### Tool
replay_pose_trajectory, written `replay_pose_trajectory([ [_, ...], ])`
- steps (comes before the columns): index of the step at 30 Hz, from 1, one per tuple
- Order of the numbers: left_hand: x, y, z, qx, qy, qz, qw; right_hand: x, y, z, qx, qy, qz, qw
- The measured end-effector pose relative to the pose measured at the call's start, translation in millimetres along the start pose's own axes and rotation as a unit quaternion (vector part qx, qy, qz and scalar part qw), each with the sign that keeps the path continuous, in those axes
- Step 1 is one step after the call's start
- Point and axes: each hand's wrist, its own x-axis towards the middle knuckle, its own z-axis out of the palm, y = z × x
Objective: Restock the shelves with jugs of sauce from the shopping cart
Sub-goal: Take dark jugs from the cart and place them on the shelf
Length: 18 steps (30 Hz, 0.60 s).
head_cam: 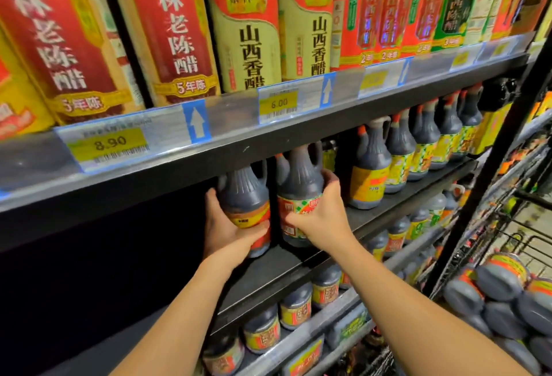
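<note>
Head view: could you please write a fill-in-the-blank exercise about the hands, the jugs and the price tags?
1. The left hand and the right hand each hold one dark ____ of sauce.
2. The readable price tag nearest the hands reads ____.
3. The arrow signs on the shelf edge point ____.
4. Spare jugs lie piled at the lower ____ of the view.
Missing words: jug; 6.00; up; right.

Bottles [245, 35] are brightly lit; the recess [104, 256] under the shelf [239, 148] is shadowed. Frame edges are bent and softly blurred.
</note>
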Motion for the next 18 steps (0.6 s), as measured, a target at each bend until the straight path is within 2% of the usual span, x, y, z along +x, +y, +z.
replay_pose_trajectory([
  [3, 3.7, -3.0, 5.0, 0.004, 0.022, 0.009, 1.000, 10.6, 9.6, 6.8, 0.027, -0.009, -0.018, 0.999],
  [6, 9.5, -0.6, 12.5, 0.000, 0.030, 0.009, 1.000, 26.5, 13.1, 8.7, -0.008, -0.042, -0.061, 0.997],
  [7, 12.2, -0.2, 14.9, -0.005, 0.029, 0.008, 1.000, 34.7, 8.4, 9.2, -0.002, -0.077, -0.036, 0.996],
  [8, 15.2, 0.6, 17.1, -0.010, 0.029, 0.011, 0.999, 45.0, 8.9, 14.9, 0.077, -0.114, 0.009, 0.990],
  [9, 18.1, 1.3, 19.1, -0.014, 0.031, 0.014, 0.999, 56.1, 14.5, 18.4, 0.135, -0.117, 0.060, 0.982],
  [10, 20.9, 1.3, 21.0, -0.016, 0.033, 0.019, 0.999, 60.7, 18.8, 25.7, 0.156, -0.132, 0.066, 0.977],
  [13, 27.6, 4.8, 26.0, -0.011, 0.041, 0.031, 0.999, 78.8, 52.5, 41.9, 0.003, -0.077, -0.040, 0.996],
  [16, 35.7, 2.4, 30.6, 0.000, 0.052, 0.041, 0.998, 76.2, 34.1, 38.7, -0.027, -0.037, -0.015, 0.999],
  [18, 41.5, -0.4, 33.1, 0.011, 0.055, 0.041, 0.998, 81.6, 33.4, 36.9, -0.022, -0.027, -0.038, 0.999],
])
